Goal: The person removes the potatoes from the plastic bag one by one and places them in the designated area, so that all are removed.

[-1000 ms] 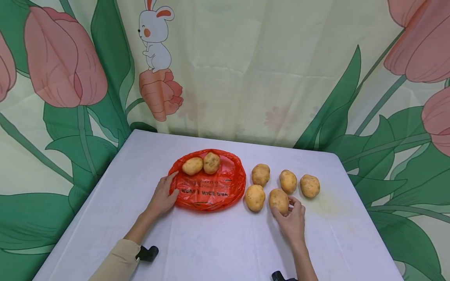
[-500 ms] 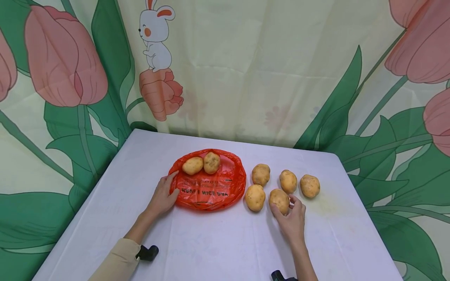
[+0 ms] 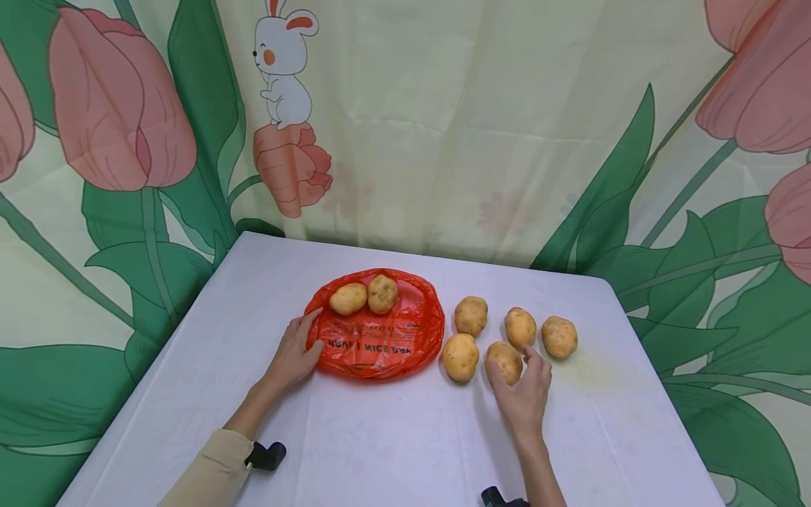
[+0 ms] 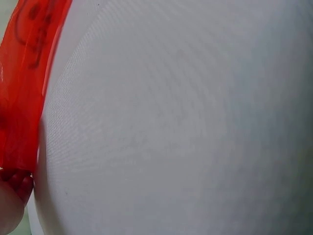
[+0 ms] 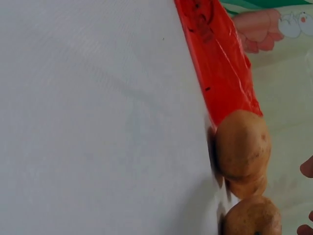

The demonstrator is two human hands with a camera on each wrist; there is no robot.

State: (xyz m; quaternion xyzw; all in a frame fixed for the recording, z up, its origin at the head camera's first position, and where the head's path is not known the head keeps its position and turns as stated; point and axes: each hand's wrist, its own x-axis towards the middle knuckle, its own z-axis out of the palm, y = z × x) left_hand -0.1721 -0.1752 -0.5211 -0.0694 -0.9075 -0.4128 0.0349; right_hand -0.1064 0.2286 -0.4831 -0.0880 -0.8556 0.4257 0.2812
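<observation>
A round red plastic bag [image 3: 405, 338], its rim turned outward, lies on the white table with two potatoes [image 3: 348, 299] inside near its far left side. My left hand [image 3: 298, 355] holds the bag's left edge, its fingertips at the rim. In the left wrist view, those fingers [image 4: 19, 185] meet the red plastic. On the right, my right hand [image 3: 524, 394] is over the near side of a potato [image 3: 505, 362], thumb and fingers spread. The right wrist view has its fingertips [image 5: 307, 168] apart from the potatoes [image 5: 242, 144] at the right edge.
Beside the bag lie more loose potatoes: one at the near left [image 3: 460, 358], one behind it [image 3: 471, 315], and two farther right, a small one [image 3: 519, 327] and a rounder one [image 3: 560, 336]. A tulip-printed curtain [image 3: 431, 141] hangs behind the table [image 3: 380, 451].
The right thumb and fingers, which were round the near potato, have loosened and lifted off it. That potato stays in its place. The left hand and bag have not moved.
</observation>
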